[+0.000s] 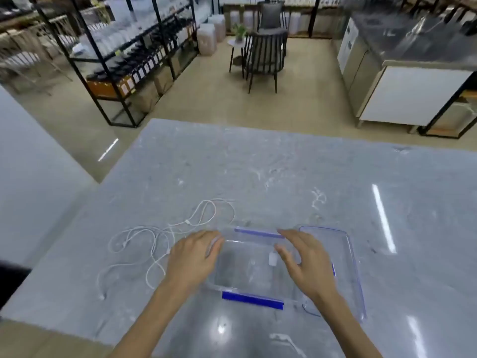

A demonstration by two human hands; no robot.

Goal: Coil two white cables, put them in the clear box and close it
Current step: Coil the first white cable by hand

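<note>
Cables (154,244), white and thin, sprawled in loose tangled loops across the lower left of the grey marbled table (258,177), uncoiled, one loop reaching up toward the centre of the frame. Hard to tell where one ends and the other begins.

Biggest thing in shot: that table, filling the lower half, glossy, with bright light streaks at the right. Above it, across the upper part of the frame, a black metal shelf rack (124,55) at upper left stocked with bottles, dark chairs (263,55) at top centre, a steel counter (402,58) at upper right.

Down at lower centre, clear box (247,272) sitting open on the table, blue clips on its far and near edges. Just to its right, touching or slightly overlapping, the clear lid (348,267) with a blue rim, lying off the box. Small white object inside the box near the right thumb, too blurred to name.

Left hand (193,257) at the box's left wall, fingers curled over the rim, between box and cables; whether actually clamping the wall, cannot tell. Right hand (304,262) spread over the box's right side, fingers apart, thumb dipping inward, nothing clearly held.
</note>
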